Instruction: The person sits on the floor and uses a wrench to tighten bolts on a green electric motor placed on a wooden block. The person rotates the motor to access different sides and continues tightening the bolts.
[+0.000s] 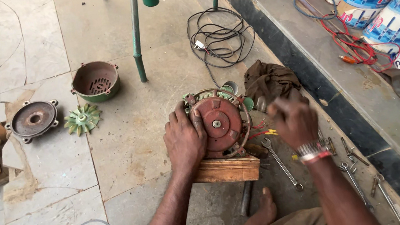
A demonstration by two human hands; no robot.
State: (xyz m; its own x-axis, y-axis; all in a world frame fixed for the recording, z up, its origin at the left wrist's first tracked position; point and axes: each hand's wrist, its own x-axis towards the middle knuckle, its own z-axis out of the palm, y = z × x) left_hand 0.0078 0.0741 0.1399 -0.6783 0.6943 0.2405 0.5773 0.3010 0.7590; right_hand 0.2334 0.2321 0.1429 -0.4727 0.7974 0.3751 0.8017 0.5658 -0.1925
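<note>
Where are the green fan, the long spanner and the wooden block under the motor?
green fan (82, 119), head view, on its hub.
long spanner (281, 164), head view, mid-shaft.
wooden block (228, 170), head view, on its front face.

Bare floor (128, 134) left of the motor (219, 123) was wide open; the right side was crowded with spanners (281, 163), a rag (270, 81) and wires (262, 132).

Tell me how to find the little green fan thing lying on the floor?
Start at the green metal stand leg and look left to the round green cover bowl on the stone floor. Just below it, beside the rusty round end plate, lies the fan. It is the only light green piece with spiky blades all around, like a flat star.
</note>
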